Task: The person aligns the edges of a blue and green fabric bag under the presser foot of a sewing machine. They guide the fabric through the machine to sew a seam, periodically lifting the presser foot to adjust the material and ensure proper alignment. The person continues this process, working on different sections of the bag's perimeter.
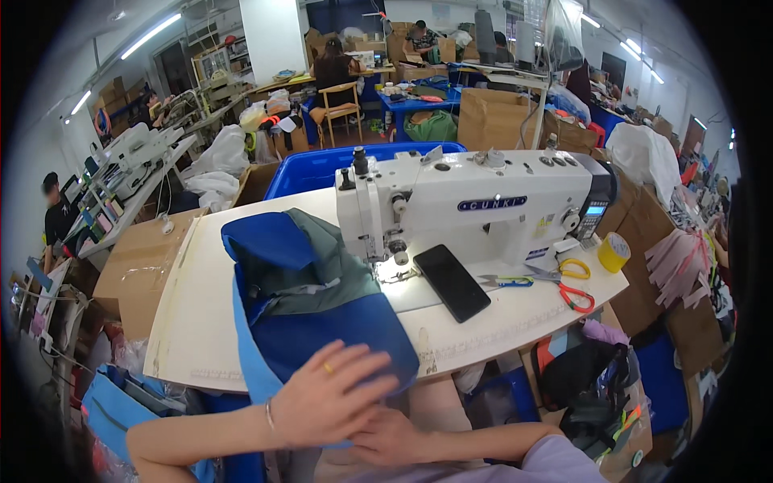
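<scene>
My left hand (334, 394), with a ring and a bracelet, lies over the near edge of a blue and grey-green fabric piece (338, 330). Its fingers are stretched out, slightly blurred. Just below and partly behind it, my right hand (393, 439) has its fingers curled in; what they hold, if anything, is hidden. The fabric spreads over the white sewing table (193, 322), and a light blue strip hangs off its left side. Its right edge reaches the needle area of a white sewing machine (467, 193), whose lamp is lit.
Right of the fabric lie a black phone (452, 283), small thread snips (509, 282), scissors with red and yellow handles (573, 286) and a yellow tape roll (613, 252). Behind the machine stands a blue bin (322, 165). Cardboard boxes (149, 270) and fabric piles flank the table.
</scene>
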{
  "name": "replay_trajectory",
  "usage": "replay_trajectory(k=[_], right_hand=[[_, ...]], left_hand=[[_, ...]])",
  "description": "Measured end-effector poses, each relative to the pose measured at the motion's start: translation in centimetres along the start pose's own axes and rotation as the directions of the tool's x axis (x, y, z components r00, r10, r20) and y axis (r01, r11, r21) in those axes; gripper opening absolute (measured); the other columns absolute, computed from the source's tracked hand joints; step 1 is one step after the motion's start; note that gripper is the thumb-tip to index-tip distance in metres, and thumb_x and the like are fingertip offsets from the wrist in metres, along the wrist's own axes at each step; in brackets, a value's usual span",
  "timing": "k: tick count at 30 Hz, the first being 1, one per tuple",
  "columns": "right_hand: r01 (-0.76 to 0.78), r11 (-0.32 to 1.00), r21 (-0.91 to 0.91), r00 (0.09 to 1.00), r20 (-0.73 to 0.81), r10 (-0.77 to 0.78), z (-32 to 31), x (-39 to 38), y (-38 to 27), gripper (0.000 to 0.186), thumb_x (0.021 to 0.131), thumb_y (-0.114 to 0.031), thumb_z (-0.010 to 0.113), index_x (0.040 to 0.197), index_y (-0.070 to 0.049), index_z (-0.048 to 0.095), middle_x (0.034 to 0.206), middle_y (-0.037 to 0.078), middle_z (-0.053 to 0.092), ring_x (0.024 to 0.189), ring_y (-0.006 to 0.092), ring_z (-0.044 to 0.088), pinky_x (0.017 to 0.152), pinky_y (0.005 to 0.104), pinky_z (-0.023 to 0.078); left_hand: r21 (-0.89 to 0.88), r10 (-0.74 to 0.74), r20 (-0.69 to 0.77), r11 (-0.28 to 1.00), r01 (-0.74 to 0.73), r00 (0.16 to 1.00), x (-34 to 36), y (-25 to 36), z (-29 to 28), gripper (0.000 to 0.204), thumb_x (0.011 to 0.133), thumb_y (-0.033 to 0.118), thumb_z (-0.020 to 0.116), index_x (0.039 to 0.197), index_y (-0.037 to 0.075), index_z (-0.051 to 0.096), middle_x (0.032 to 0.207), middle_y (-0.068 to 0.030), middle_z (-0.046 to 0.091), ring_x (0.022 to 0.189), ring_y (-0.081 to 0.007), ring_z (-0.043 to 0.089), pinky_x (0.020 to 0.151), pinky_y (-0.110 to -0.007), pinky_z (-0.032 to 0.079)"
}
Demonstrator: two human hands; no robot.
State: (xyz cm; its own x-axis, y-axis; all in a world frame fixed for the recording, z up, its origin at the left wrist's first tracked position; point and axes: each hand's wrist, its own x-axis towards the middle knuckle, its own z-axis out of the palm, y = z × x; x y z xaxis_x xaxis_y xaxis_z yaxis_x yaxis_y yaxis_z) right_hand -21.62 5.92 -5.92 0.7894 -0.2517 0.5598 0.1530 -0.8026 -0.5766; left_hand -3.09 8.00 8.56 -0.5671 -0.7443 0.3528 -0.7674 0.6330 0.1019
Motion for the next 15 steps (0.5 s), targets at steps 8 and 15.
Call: replay_trajectory(k=[8, 15], right_hand=[[0.112, 0.870, -0.480, 0.990, -0.023, -0.140, -1.5, -3.7, 1.1, 0.031, 0.078, -0.016, 0.068, 0.107, -0.006, 0.073, 0.114, 0.010, 0.067, 0.106, 0.0274, 0.063, 0.093, 0.0413, 0.053], [-0.012, 0.888, -0.459, 0.998, -0.066, -0.020, -1.4, -3.6, 1.0, 0.033, 0.078, -0.014, 0.068, 0.110, -0.010, 0.075, 0.096, 0.002, 0.065, 0.087, 0.0170, 0.063, 0.072, 0.0291, 0.053]], left_hand=[[0.134, -0.140, 0.114, 0.983, 0.124, 0.984, -4.5, -2.3, 5.6, 0.055, 0.068, 0.003, 0.067, 0.123, 0.006, 0.069, 0.127, -0.0140, 0.068, 0.112, -0.0306, 0.066, 0.097, -0.042, 0.052], [0.187, -0.172, 0.238, 0.974, 0.129, 0.956, -6.8, -5.0, 2.3, 0.054, 0.066, 0.004, 0.072, 0.119, 0.010, 0.072, 0.125, -0.0115, 0.071, 0.118, -0.0303, 0.067, 0.102, -0.050, 0.051]])
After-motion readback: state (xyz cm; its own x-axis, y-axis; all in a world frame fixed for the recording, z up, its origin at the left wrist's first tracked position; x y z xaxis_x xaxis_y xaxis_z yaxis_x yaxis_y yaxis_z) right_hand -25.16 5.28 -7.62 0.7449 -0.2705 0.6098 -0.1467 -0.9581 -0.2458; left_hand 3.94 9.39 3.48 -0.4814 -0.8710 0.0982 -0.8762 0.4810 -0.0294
